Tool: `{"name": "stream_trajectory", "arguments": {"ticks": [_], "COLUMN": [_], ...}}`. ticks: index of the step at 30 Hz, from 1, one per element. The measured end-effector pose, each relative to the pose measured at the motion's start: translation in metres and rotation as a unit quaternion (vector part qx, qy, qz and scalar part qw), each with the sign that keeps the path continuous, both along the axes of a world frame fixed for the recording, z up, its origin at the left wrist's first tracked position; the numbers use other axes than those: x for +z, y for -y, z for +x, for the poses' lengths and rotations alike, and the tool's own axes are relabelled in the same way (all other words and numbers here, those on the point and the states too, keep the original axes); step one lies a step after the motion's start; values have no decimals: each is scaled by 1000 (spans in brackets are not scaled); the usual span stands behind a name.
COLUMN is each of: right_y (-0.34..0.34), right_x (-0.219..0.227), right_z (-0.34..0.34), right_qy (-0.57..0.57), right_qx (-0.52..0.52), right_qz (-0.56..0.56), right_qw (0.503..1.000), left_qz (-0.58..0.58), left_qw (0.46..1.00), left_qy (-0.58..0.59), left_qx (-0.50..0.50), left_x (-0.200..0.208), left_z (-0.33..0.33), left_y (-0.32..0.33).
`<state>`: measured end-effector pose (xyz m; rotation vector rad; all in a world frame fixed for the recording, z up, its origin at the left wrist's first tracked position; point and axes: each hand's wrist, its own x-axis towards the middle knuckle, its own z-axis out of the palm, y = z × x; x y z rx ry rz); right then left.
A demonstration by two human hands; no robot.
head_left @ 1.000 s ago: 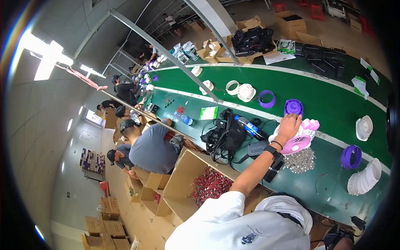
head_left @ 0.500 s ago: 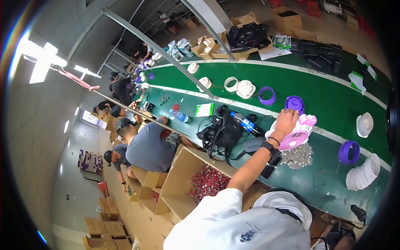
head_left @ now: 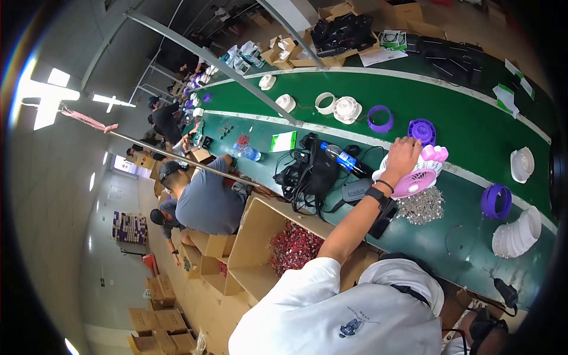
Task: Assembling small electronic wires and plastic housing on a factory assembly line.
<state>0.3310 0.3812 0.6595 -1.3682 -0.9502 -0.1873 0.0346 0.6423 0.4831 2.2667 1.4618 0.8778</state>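
Observation:
My left hand reaches across the green workbench, a dark watch and a bracelet on its wrist. Its fingers curl over the far side of a small white fan with a pink grille, and the palm hides part of the fan. Pink rounded lobes stick out beside my fingers. Just beyond the fingertips lies a purple round fan part. Close to the near side of the fan is a heap of small silvery metal pieces. My right hand does not show.
Purple rings and white fan housings stand along the green belt. Stacked white parts and a corded power screwdriver are at right. A bottle, black bag and carton of red parts lie left. Co-workers sit farther left.
The whole view has shifted slightly, with bench things now higher in the picture. My left hand stays at the fan, which keeps its place beside the metal pieces.

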Motion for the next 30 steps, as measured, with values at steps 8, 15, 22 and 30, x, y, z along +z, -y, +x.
{"name": "stream_trajectory", "arguments": {"ticks": [8, 15, 22, 30], "right_y": [-76, -198, -344, -454], "right_x": [10, -37, -97, -254], "right_z": [-38, -49, -82, -142], "right_qy": [-83, 44, 176, 341], "right_qx": [224, 454, 513, 597], "right_qz": [-127, -378, -391, -359], "right_qw": [963, 806, 743, 631], "left_qz": [47, 35, -32, -75], "left_qw": [998, 999, 996, 990], "left_qy": [-28, 38, 59, 75], "left_qx": [-2, 14, 65, 88], "left_x": [-4, 11, 23, 27], "left_z": [-2, -6, -6, 4], "left_y": [4, 7, 11, 13]}}
